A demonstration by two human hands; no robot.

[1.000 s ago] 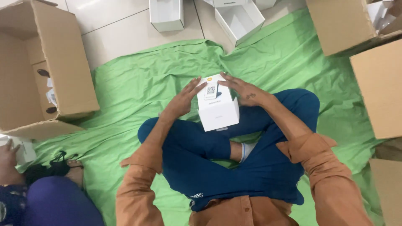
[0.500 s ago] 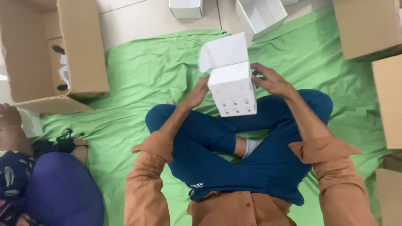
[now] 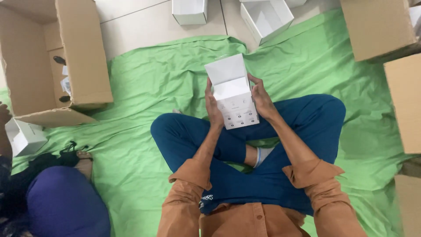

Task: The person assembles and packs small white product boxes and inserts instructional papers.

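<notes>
Hands grip a white box [image 3: 234,98] over the crossed legs: left hand [image 3: 213,107] wrapped on its left side, right hand [image 3: 262,100] on its right side, lid flap raised. Green sheet [image 3: 144,87] beneath; cardboard carton [image 3: 83,57] lies well apart.

The white box [image 3: 234,103] is now standing tilted up with its lid flap swung open, the left hand [image 3: 213,109] and right hand [image 3: 262,100] clasping its sides.
</notes>
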